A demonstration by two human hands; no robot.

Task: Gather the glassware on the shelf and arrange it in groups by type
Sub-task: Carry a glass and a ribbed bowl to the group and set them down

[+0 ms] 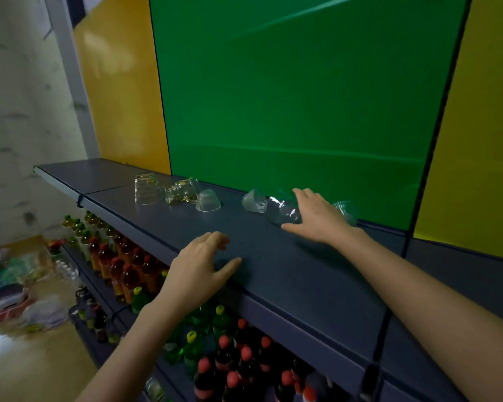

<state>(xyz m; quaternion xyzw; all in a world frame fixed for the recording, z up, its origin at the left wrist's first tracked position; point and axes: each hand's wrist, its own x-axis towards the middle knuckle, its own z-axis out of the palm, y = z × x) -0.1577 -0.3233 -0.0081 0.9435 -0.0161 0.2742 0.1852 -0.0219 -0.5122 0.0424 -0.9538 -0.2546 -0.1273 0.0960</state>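
Glassware (208,200), six pieces, one shelf (273,271)

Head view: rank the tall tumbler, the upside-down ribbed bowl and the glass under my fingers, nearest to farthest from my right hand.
1. Glass, under the fingers of the right hand.
2. Upside-down ribbed bowl, further left.
3. Tall tumbler, far left.

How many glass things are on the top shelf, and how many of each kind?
Ribbed glass bowls: 2
Drinking glasses: 3
Half-hidden glass piece behind the right hand, kind unclear: 1
Total: 6
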